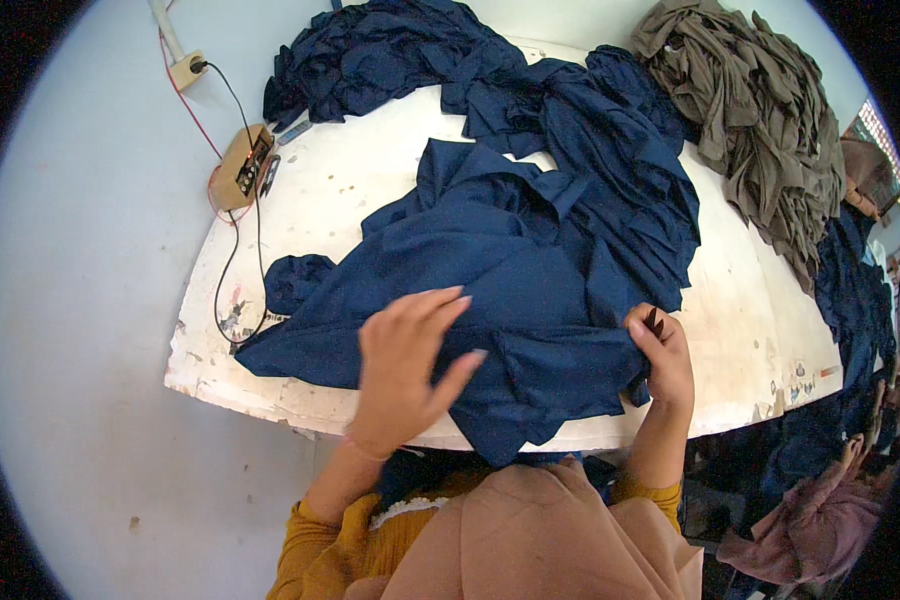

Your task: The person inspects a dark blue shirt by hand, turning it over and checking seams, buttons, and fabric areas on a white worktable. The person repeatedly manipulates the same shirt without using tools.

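Note:
A dark blue garment [530, 270] lies spread and creased over the white table in front of me. My left hand [402, 365] is over its near left part, fingers stretched and thumb apart, holding nothing. At the garment's right edge, my right hand [670, 362] is closed round a small dark tool [654, 322] with two pointed tips, which looks like thread snips. The blue cloth meets this hand's fingers; whether they also pinch it I cannot tell. The tool's lower part is hidden in the palm.
Blue garments are heaped [390, 55] at the back, and brown-grey ones [745, 120] at the far right. A tan box with knobs [242, 168] and black cables stands at the table's left edge, near a wall socket [186, 70]. Other people sit at the right, one in a mauve garment [820, 525].

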{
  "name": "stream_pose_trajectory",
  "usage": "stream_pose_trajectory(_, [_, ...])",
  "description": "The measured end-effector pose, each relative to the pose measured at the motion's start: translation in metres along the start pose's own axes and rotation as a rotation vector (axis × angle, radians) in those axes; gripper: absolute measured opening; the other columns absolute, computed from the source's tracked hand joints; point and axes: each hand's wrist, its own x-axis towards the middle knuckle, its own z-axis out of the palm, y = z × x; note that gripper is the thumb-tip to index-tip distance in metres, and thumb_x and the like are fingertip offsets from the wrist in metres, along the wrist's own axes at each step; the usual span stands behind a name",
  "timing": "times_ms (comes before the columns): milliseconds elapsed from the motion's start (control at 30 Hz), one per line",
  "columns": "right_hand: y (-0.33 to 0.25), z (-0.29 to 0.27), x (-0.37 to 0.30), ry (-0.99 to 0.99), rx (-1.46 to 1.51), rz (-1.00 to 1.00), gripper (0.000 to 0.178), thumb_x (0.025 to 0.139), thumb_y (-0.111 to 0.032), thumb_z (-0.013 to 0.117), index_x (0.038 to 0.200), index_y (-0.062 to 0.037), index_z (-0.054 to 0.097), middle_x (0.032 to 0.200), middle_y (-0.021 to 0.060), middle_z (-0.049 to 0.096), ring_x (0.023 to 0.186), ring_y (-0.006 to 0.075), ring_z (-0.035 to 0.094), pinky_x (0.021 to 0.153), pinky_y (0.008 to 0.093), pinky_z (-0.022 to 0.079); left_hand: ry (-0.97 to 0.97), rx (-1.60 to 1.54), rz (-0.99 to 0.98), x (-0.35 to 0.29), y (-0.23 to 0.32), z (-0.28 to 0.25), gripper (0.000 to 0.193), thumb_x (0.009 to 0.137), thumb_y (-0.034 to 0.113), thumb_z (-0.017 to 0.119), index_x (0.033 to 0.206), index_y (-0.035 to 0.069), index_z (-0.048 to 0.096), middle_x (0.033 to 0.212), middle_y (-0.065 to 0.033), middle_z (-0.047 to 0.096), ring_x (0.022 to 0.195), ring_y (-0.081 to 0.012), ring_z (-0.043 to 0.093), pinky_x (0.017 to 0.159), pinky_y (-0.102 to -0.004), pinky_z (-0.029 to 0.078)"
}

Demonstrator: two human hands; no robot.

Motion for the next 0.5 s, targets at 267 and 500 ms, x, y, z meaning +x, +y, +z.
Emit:
stream_pose_trajectory(267, [-0.003, -0.014, -0.001, 0.087, -0.547, -0.27, 0.028, 0.063, 0.005, 0.065, 0.09, -0.0024, 0.062, 0.082, 0.0037, 0.062, 0.075, 0.0113, 0.055, 0.066, 0.0248, 0.044, -0.039, -1.032, -0.402, -0.021, -0.03, -0.003, 0.015, 0.089, 0.018, 0.061, 0.095, 0.004, 0.056, 0.105, -0.0082, 0.063, 0.101, -0.0217, 0.056, 0.096, -0.0353, 0.038])
stream_pose_trajectory(500, [0.0, -0.035, 0.0, -0.113, -0.375, -0.274, 0.026, 0.061, 0.004, 0.067, 0.086, -0.0017, 0.065, 0.076, 0.0013, 0.061, 0.068, 0.0062, 0.05, 0.061, 0.02, 0.038, 0.205, -0.96, -0.467, -0.026, -0.033, -0.037, 0.045, 0.078, -0.003, 0.074, 0.098, 0.011, 0.037, 0.093, -0.0108, 0.07, 0.084, -0.0099, 0.059, 0.086, -0.0258, 0.047])
